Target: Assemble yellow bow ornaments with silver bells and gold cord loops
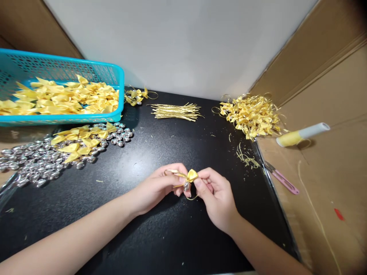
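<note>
Between my two hands, above the middle of the black table, is a yellow ribbon bow point(192, 175) with a small silver bead point(187, 186) hanging under it. A thin gold cord point(192, 198) loops below the bow. My left hand point(169, 181) pinches the bow and cord from the left, and a loose cord end sticks out over its fingers. From the right, my right hand point(213, 189) grips the bow's other side between thumb and forefinger. The fingers partly hide the cord.
A turquoise basket point(122, 91) of yellow bows stands at the back left. Silver beads point(43, 164) lie before it. Cut gold cords point(177, 111) lie at the back. Finished bows point(252, 114) are heaped right, near cord scraps point(246, 157), a pink-handled cutter point(285, 182) and a tube point(304, 134).
</note>
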`<act>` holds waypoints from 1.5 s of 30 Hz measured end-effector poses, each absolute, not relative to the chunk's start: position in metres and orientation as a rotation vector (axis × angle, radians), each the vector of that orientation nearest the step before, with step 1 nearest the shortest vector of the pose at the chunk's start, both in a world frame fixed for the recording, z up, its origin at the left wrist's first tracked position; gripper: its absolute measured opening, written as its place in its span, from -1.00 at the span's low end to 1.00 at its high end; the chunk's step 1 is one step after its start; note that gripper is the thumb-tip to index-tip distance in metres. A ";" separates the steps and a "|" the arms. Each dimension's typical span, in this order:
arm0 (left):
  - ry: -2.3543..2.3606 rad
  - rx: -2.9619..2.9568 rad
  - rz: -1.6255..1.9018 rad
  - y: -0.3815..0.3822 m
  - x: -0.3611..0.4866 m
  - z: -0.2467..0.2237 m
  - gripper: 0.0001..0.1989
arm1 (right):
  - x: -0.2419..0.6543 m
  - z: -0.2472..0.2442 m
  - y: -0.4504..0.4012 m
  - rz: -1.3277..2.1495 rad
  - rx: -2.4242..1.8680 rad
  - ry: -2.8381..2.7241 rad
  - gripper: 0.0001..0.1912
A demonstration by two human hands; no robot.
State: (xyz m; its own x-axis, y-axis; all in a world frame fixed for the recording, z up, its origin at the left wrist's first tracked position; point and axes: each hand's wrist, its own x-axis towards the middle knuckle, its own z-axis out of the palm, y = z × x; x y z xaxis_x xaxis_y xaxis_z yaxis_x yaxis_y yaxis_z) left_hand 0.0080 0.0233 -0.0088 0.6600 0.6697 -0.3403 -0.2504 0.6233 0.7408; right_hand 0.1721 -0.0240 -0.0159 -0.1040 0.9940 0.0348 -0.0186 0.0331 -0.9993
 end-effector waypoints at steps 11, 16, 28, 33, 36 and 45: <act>0.595 0.594 0.557 0.023 0.008 -0.011 -0.79 | 0.174 -0.019 -0.021 1.295 -1.133 -1.293 -0.79; 0.602 0.586 0.555 0.023 0.008 -0.009 -0.80 | 0.181 -0.011 -0.019 0.820 -1.229 -1.626 -0.82; 0.659 0.609 0.546 0.022 0.008 -0.011 -0.83 | 0.185 -0.001 -0.018 0.446 -1.134 -1.898 -0.80; 0.658 0.627 0.531 0.023 0.008 -0.012 -0.84 | 0.187 0.001 -0.018 0.416 -1.121 -1.945 -0.78; 0.650 0.645 0.524 0.023 0.008 -0.013 -0.86 | 0.186 0.001 -0.019 0.416 -1.115 -1.952 -0.78; 0.688 0.635 0.528 0.022 0.008 -0.013 -0.86 | 0.191 0.004 -0.017 0.382 -1.141 -2.044 -0.78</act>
